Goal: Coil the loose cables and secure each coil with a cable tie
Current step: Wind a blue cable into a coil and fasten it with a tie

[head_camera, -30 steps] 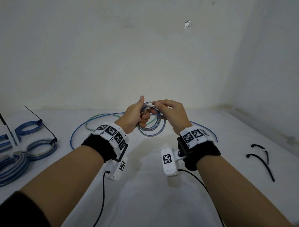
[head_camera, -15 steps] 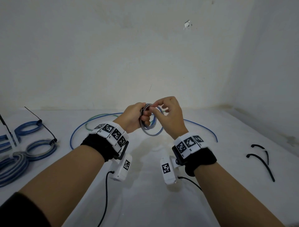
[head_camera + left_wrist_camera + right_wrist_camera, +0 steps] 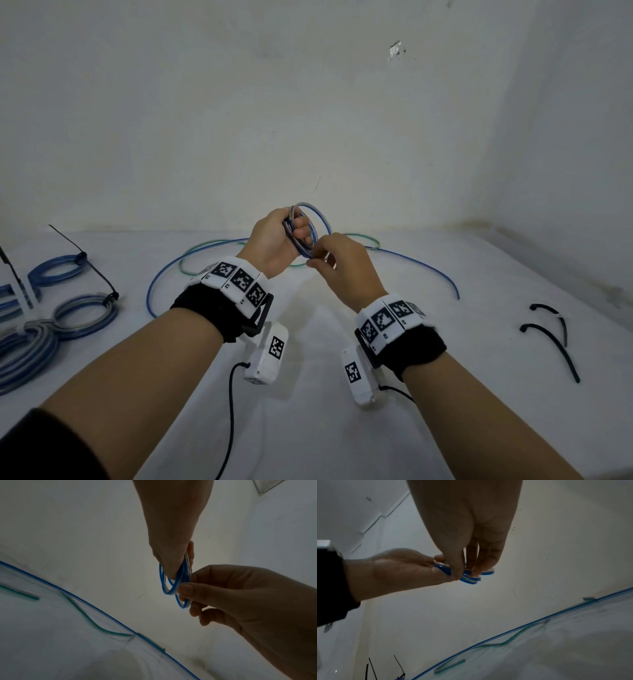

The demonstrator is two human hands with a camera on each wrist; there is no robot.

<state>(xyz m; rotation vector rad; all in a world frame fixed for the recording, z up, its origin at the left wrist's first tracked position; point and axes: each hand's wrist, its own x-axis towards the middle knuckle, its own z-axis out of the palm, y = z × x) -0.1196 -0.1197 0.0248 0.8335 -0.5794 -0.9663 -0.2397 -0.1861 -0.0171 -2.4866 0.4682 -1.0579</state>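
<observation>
A small coil of blue-and-clear cable [image 3: 310,226] [image 3: 173,586] [image 3: 469,576] is held up above the white table. My left hand [image 3: 274,240] [image 3: 171,555] grips its left side, fingers curled round the loops. My right hand [image 3: 339,263] [image 3: 467,561] pinches the coil's lower edge between thumb and fingertips. On the table behind lie a long loose blue cable [image 3: 424,270] [image 3: 96,609] [image 3: 513,630] and a green cable [image 3: 205,245] [image 3: 89,620] [image 3: 510,641]. Two black cable ties [image 3: 555,346] lie at the right.
At the left edge sit several finished blue coils [image 3: 82,317], each bound with a black tie [image 3: 99,274]. White walls close the table at the back and right. Bare white tabletop [image 3: 315,428] lies below my forearms.
The coil has turned more upright and sits a little higher. My right hand dropped from the coil's top to its lower edge and pinches there.
</observation>
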